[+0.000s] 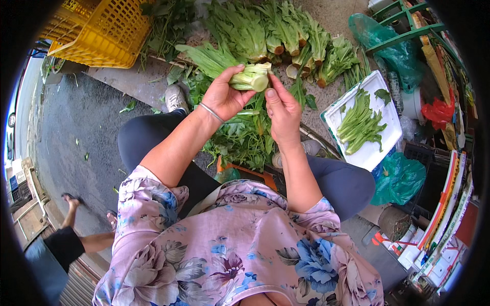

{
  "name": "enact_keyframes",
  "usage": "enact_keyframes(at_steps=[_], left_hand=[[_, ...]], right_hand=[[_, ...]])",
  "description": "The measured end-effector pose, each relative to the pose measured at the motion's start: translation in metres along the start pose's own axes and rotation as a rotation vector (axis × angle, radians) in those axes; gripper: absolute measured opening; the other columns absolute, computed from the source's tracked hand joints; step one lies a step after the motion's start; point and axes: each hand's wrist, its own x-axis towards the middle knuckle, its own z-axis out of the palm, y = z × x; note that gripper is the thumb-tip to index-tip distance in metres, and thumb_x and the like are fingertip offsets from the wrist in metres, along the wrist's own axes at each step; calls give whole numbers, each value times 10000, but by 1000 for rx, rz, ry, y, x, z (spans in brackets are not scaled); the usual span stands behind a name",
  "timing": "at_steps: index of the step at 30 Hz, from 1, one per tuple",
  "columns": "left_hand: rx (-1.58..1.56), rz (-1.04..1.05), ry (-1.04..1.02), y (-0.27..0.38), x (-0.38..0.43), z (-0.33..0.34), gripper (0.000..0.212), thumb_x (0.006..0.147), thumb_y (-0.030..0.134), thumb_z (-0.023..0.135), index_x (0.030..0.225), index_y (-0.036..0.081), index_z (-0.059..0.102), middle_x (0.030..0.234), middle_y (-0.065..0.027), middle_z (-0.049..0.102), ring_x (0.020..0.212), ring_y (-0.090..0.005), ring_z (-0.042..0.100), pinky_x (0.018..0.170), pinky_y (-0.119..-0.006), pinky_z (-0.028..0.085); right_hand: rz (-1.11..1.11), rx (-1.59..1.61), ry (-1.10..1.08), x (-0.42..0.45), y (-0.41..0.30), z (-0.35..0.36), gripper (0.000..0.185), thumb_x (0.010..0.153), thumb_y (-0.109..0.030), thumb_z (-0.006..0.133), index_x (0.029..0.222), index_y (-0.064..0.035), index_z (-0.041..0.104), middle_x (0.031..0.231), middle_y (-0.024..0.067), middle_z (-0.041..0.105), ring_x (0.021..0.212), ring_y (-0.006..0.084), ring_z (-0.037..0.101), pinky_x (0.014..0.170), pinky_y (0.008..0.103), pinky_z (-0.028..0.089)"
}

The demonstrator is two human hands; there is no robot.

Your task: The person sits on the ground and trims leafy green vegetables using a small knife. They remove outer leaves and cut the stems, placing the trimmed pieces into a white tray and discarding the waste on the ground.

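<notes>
My left hand (225, 93) grips a head of long-leaf lettuce (245, 76), thumb on top and fingers beneath. Its pale cut stem faces right and its leaves point to the upper left. At the cut end, the thumb and fingers of my right hand (283, 109) pinch the lettuce's edge; whether a single leaf is between them is hidden. Beyond my hands, several lettuce heads (241, 32) lie in a row, many with browned stem ends. A heap of loose greens (241, 141) lies below my hands, between my legs.
At right, a white foam box (390, 132) holds loose lettuce leaves (360, 122). Green plastic bags (402, 179) lie beside it. A yellow plastic crate (103, 34) stands upper left. An orange-edged container (264, 178) is near my lap. Another person's leg (95, 241) shows lower left on the pavement.
</notes>
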Motion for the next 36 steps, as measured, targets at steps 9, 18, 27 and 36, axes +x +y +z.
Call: enact_keyframes(at_steps=[9, 18, 27, 36], left_hand=[[327, 62, 11, 2, 1, -8, 245, 856, 234, 590, 1014, 59, 525, 1010, -102, 609, 934, -234, 614, 797, -367, 536], [544, 120, -23, 0, 4, -15, 363, 817, 225, 648, 1092, 70, 467, 980, -69, 600, 851, -234, 636, 694, -421, 564], [71, -16, -326, 12, 1, -13, 446, 799, 84, 561, 1207, -36, 425, 1211, -220, 501, 1112, -382, 501, 926, -467, 440], [214, 17, -467, 5, 0, -3, 524, 763, 86, 608, 1247, 14, 421, 1298, -192, 438, 1178, -358, 449, 976, -486, 389]], right_hand=[[61, -84, 131, 1, -17, -10, 500, 807, -214, 684, 1227, -18, 498, 884, 16, 604, 707, 45, 508, 559, 166, 401], [-86, -215, 310, 29, -38, -13, 122, 816, -135, 657, 897, -43, 663, 769, 0, 623, 642, 57, 512, 603, 190, 419], [204, -663, 432, -7, -24, -105, 222, 794, -193, 669, 927, -16, 651, 721, 25, 607, 583, 94, 527, 532, 244, 421], [47, -208, 114, -32, -26, -16, 291, 841, -185, 641, 1067, -7, 602, 829, 10, 593, 625, 48, 486, 535, 187, 405]])
